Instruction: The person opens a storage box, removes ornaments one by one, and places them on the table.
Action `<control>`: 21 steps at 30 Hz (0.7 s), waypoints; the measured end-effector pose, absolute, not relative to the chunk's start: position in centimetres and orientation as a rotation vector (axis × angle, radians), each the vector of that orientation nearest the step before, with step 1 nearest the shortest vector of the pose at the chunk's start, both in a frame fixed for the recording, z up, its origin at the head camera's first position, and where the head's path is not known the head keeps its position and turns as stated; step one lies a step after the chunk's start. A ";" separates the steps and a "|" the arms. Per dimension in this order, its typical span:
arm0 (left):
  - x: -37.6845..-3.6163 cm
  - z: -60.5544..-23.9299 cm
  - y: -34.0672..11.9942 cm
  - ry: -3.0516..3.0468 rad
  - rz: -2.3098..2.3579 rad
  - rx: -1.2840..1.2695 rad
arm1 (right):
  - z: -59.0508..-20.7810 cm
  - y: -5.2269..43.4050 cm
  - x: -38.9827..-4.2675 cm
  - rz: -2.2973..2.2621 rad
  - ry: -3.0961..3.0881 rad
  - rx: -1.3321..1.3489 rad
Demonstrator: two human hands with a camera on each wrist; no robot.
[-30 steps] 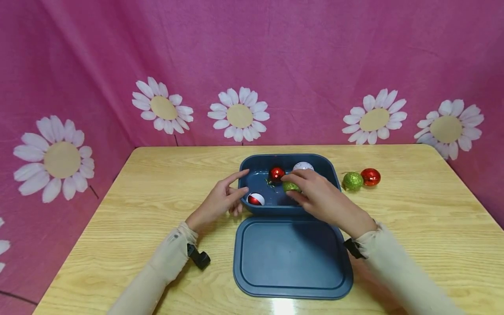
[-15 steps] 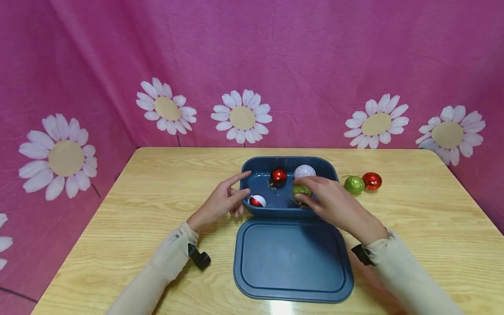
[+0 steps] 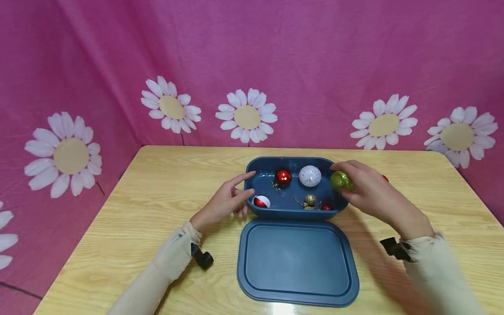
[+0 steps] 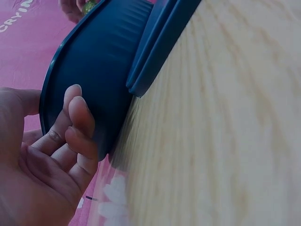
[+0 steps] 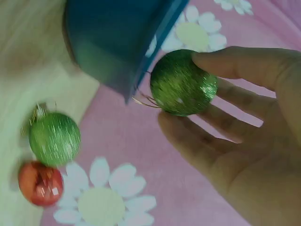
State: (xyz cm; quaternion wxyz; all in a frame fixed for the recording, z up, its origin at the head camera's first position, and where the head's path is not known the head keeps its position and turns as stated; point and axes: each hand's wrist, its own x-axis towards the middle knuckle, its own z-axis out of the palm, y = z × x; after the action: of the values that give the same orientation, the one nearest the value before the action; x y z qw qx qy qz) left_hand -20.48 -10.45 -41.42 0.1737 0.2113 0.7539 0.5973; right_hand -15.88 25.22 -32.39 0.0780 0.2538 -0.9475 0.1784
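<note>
A green ball (image 3: pixel 341 180) is pinched in the right hand (image 3: pixel 374 197) over the bin (image 3: pixel 293 212) rim, bin steadied by the relaxed left hand (image 3: pixel 222 205); removal step, set-down on the table (image 3: pixel 138 210) judged next.

The right hand (image 3: pixel 374 197) hides most of the red bauble (image 3: pixel 384 178) behind it.

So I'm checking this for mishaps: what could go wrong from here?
The right hand pinches the green glitter ball with fingertips only, over the blue tub rim; it could slip and roll off the table. It could also knock the green ball and red ball lying loose beside the tub.
</note>
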 end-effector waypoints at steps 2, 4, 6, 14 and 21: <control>-20.4 -41.4 -10.3 2.142 1.692 0.593 | -32.0 26.1 -15.8 0.511 -2.861 0.742; -20.3 -41.3 -10.3 2.140 1.696 0.591 | -31.8 27.0 -15.7 0.493 -2.887 0.731; -20.3 -41.3 -10.3 2.144 1.698 0.595 | -31.7 27.7 -15.6 0.484 -2.916 0.712; -20.5 -41.5 -10.4 2.154 1.685 0.616 | -33.1 28.6 -16.5 0.504 -3.054 0.697; -20.4 -41.5 -10.4 2.142 1.702 0.628 | -34.9 28.7 -17.6 0.473 -3.101 0.729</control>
State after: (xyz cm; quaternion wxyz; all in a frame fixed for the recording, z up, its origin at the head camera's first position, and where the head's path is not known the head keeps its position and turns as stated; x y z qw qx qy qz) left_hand -20.45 -10.39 -41.47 0.1663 0.2205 0.7524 0.5979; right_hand -17.60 28.68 -34.89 -0.0395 0.2263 -0.9621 0.1469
